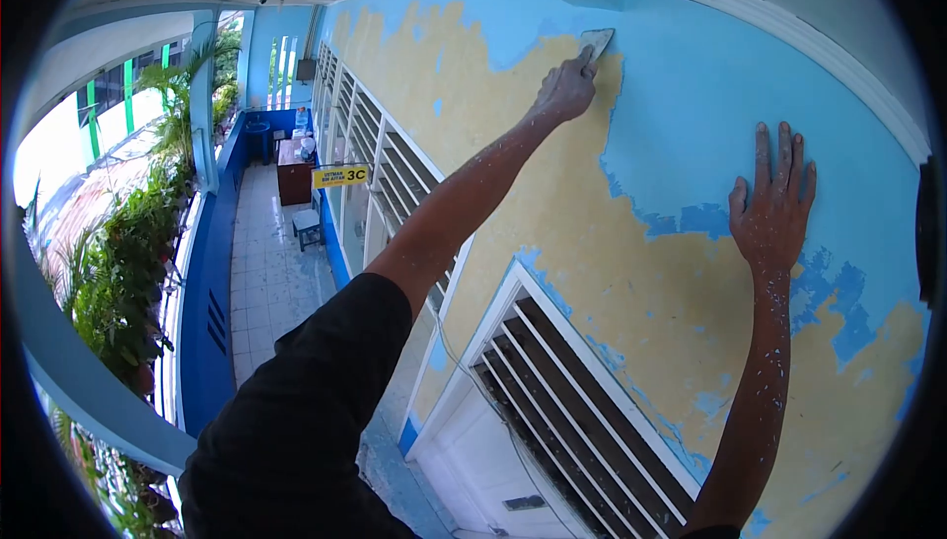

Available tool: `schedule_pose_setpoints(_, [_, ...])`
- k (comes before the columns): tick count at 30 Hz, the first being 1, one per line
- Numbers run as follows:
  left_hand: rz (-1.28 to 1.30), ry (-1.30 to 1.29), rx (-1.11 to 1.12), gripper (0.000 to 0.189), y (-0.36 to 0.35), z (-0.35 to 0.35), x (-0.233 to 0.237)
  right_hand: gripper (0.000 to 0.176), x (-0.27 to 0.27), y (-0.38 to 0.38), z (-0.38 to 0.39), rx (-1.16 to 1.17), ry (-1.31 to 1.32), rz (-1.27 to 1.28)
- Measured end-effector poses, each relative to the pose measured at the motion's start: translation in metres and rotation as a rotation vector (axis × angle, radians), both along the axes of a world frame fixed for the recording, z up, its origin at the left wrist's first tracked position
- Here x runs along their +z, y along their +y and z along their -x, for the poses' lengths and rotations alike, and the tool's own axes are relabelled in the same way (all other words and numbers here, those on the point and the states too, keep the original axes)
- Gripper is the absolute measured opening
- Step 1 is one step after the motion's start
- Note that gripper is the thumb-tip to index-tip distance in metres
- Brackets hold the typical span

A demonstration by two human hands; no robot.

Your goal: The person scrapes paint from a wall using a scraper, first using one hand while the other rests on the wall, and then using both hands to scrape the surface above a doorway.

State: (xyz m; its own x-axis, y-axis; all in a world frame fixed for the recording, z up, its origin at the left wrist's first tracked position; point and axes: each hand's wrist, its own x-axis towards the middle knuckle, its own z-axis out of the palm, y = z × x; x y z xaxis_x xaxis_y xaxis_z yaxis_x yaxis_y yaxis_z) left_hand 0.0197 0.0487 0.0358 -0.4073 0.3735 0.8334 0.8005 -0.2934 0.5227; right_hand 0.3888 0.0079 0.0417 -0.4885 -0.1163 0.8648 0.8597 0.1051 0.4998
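Observation:
My left hand [565, 91] grips a flat metal scraper [598, 42] high on the wall, its blade against the edge where light blue paint [681, 95] meets bare yellowish wall [533, 154]. To the right, my right hand [772, 209] lies flat on the wall with fingers stretched upward, at the lower part of the blue area. Darker blue patches [691, 220] show along the ragged paint border. Small paint flakes cling to both forearms.
Below is a white-framed louvred opening [582, 411] above a white door [483, 470]. A yellow 3C sign [340, 176] juts from the wall. Along the tiled corridor [261, 283] stand a stool [307, 227] and a brown desk [294, 182]. Plants [123, 292] line the left railing.

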Motion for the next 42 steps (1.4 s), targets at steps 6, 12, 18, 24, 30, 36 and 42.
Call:
schedule_pose_setpoints(6, [0.124, 0.075, -0.137, 0.054, -0.022, -0.014, -0.117, 0.077, 0.001, -0.002, -0.001, 0.001, 0.01, 0.015])
schedule_pose_setpoints(12, [0.222, 0.025, -0.118, 0.051, -0.049, -0.022, -0.091, 0.076, 0.0, 0.0, 0.0, 0.004, 0.005, 0.006])
schedule_pose_setpoints(18, [-0.02, 0.006, 0.107, 0.05, 0.053, 0.069, -0.045, 0.076, -0.001, 0.0, 0.0, 0.006, -0.01, 0.001])
schedule_pose_setpoints(24, [0.253, -0.384, -0.178, 0.046, 0.045, 0.151, -0.002, 0.077, -0.001, 0.0, 0.003, -0.039, -0.018, -0.009])
schedule_pose_setpoints(30, [0.229, -0.227, -0.193, 0.053, 0.024, 0.155, -0.009, 0.076, -0.001, -0.002, 0.006, -0.099, -0.009, -0.008])
schedule_pose_setpoints(36, [0.242, -0.268, -0.094, 0.055, 0.022, 0.147, 0.0, 0.077, -0.002, 0.0, 0.006, -0.092, -0.037, -0.025])
schedule_pose_setpoints(42, [0.222, -0.201, -0.088, 0.053, 0.032, 0.145, -0.001, 0.077, -0.003, -0.001, 0.007, -0.113, -0.022, -0.011])
